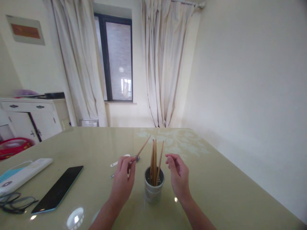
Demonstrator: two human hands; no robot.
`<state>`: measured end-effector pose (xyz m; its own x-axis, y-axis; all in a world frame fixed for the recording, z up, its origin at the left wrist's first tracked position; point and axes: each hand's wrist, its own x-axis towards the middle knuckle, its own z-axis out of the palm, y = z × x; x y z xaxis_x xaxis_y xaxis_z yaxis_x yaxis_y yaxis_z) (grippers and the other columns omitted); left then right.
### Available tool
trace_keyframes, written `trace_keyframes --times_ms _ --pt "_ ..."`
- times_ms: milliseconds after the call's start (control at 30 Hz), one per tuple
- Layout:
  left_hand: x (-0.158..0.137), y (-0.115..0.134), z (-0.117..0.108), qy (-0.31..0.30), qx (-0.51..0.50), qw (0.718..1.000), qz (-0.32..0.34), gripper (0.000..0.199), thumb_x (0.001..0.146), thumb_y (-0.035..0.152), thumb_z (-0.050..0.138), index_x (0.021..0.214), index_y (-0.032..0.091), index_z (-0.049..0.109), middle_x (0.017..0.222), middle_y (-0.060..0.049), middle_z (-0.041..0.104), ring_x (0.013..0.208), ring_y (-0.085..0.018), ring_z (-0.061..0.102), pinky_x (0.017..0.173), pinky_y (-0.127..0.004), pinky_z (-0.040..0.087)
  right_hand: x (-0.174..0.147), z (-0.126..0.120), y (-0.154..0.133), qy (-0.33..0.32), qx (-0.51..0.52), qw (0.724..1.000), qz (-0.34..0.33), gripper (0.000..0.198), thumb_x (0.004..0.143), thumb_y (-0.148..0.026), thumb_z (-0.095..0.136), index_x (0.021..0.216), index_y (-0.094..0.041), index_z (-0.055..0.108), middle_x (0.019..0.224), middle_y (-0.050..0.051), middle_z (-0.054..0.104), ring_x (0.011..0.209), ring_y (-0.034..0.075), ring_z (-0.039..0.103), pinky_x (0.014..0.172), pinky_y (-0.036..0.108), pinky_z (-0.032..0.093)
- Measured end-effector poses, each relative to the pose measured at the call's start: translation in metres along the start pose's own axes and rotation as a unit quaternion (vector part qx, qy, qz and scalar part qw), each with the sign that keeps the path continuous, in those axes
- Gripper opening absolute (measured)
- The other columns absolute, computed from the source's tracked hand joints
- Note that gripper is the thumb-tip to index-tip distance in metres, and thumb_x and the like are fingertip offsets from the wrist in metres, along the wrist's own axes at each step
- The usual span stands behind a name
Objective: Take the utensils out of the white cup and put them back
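Observation:
My left hand point(123, 179) pinches a wooden chopstick point(144, 146) near its lower end, left of the cup. The chopstick slants up and to the right. A grey-white cup point(153, 194) stands upright between my hands, with several wooden chopsticks point(154, 159) leaning inside it. To the right of the cup, my right hand point(179, 177) hovers with curled fingers and the thumb close to the index finger; nothing shows in it. Behind my left hand lie a white-handled utensil point(114, 164) and a metal spoon point(137, 158), both partly hidden.
On the table's left side lie a dark tablet or phone point(59, 189), eyeglasses point(18, 203) and a long white box point(28, 174). A red-rimmed object point(16, 145) and a white cabinet point(45, 116) stand beyond the left edge. A wall point(251, 95) borders the table's right side.

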<state>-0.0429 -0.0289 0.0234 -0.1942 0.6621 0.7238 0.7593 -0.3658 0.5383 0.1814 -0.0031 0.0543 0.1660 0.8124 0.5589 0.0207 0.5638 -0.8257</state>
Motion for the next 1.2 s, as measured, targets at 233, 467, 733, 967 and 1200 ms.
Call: trace_keyframes --times_ms 233,467,733,967,1200 --pt "-0.020 0.018 -0.008 -0.014 -0.026 0.959 0.282 0.031 0.105 0.018 0.055 0.131 0.030 0.069 0.111 -0.004 0.079 0.102 -0.016 0.076 0.092 -0.025 0.060 -0.020 0.012 -0.020 -0.130 0.054 0.990 -0.017 0.024 0.103 -0.044 0.064 0.104 -0.025 0.079 0.095 0.007 0.078 0.086 0.023 0.072 0.080 0.034 0.057" --pt "0.003 -0.010 -0.006 -0.061 0.107 0.992 0.035 0.031 0.109 0.029 0.041 0.117 0.023 0.070 0.115 -0.009 0.078 0.111 -0.024 0.071 0.103 -0.040 0.055 0.013 -0.014 -0.014 0.096 0.136 0.985 -0.034 0.026 0.101 -0.048 0.068 0.110 -0.024 0.073 0.086 0.003 0.073 0.070 0.016 0.062 0.065 0.028 0.052" --pt "0.001 -0.043 -0.001 -0.259 0.319 0.908 -0.082 0.029 0.102 0.021 0.044 0.109 0.020 0.072 0.120 -0.013 0.074 0.115 -0.029 0.067 0.101 -0.039 0.050 0.022 -0.015 -0.009 0.001 0.057 0.998 0.022 0.040 0.097 -0.057 0.069 0.110 -0.020 0.080 0.081 0.004 0.072 0.061 0.015 0.059 0.056 0.028 0.050" --pt "-0.003 -0.048 0.005 -0.277 0.302 0.908 -0.084 0.029 0.102 0.021 0.041 0.100 0.019 0.070 0.113 -0.013 0.075 0.114 -0.029 0.069 0.100 -0.039 0.051 0.021 -0.012 0.011 -0.046 0.046 0.997 0.051 0.048 0.096 -0.064 0.067 0.104 -0.018 0.082 0.080 0.006 0.072 0.057 0.015 0.057 0.053 0.027 0.047" --pt "-0.008 -0.049 0.016 -0.210 0.173 0.954 -0.126 0.025 0.102 0.026 0.033 0.095 0.022 0.057 0.103 -0.012 0.070 0.095 -0.026 0.071 0.085 -0.037 0.054 0.012 -0.006 0.009 -0.072 0.090 0.992 0.052 0.038 0.094 -0.056 0.073 0.103 -0.020 0.079 0.075 0.004 0.073 0.060 0.016 0.060 0.056 0.027 0.049"
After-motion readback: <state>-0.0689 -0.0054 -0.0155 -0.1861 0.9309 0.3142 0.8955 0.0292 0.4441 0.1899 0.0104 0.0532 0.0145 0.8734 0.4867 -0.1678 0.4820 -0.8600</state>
